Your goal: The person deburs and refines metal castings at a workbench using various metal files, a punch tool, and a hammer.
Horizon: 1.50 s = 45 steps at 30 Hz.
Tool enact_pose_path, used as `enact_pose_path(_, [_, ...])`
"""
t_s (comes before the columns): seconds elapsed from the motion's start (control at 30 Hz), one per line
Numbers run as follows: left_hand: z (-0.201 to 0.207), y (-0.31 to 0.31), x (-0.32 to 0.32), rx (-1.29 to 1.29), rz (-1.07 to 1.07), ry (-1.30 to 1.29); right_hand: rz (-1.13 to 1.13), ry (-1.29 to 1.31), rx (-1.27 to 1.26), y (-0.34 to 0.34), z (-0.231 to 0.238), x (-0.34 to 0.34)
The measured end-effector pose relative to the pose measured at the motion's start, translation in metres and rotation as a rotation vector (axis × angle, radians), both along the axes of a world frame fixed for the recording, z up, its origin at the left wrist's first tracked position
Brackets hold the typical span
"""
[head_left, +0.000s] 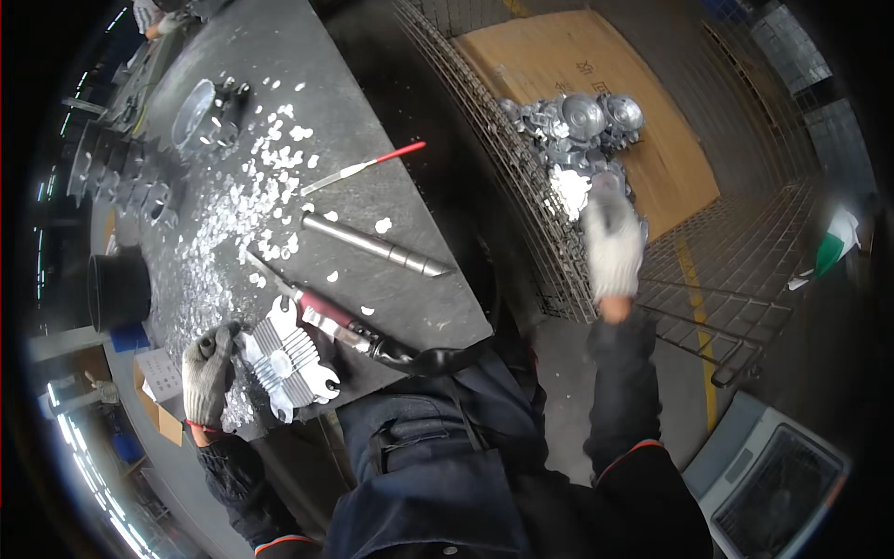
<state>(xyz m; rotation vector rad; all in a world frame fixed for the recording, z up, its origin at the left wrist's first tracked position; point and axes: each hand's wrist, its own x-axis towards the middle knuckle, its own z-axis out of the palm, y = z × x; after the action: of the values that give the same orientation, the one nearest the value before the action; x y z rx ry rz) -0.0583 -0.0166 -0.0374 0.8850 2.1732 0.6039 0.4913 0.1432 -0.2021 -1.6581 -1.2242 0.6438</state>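
The person's left hand [207, 368], in a knitted glove, is at the near end of the counter [349, 102], its bent fingers against the left edge of a finned metal casting [287, 357]. Whether they pinch it or only rest on it, I cannot tell. The casting lies tilted near the counter's edge, just beside a red-bodied hand tool [326, 307] with a slim blade and a black hose [430, 360].

The gloved right hand [613, 244] reaches into a wire mesh basket [486, 116], by a pile of castings [584, 116] next to a cardboard sheet [675, 158]. It is blurred, its fingertips beside a bright metal piece [570, 191]; whether it grips anything cannot be told.

With attention apparently split between the two sides, a loose left-hand hold could let the finned casting slip off the edge. A nudge against it might swing the blade towards the glove, and a tug on the hose could drag the tool. Scattered metal flakes [247, 200] may make parts slide or scratch. The metal rod [374, 245] could roll if bumped, and disturbing the heaped castings could topple some onto the right fingers.
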Motion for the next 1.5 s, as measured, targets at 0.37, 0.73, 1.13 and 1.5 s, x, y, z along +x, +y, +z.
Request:
enact_pose_path(0.37, [0.071,0.026,0.027,-0.198,-0.045,-0.047,-0.04,-0.695,-1.036,0.005,-0.353,0.205])
enact_pose_path(0.73, [0.137,0.225,0.021,0.468,-0.665,1.423,0.262,-0.674,-0.891,-0.023,-0.45,0.255])
enact_pose_path(1.13, [0.041,0.293,-0.036,-0.065,-0.761,1.392,-0.504,-0.6,-0.71,-0.001,-0.273,0.177])
enact_pose_path(1.5, [0.056,0.139,0.05,0.441,-0.327,0.351,-0.101,0.1,0.09,-0.015,0.087,0.005])
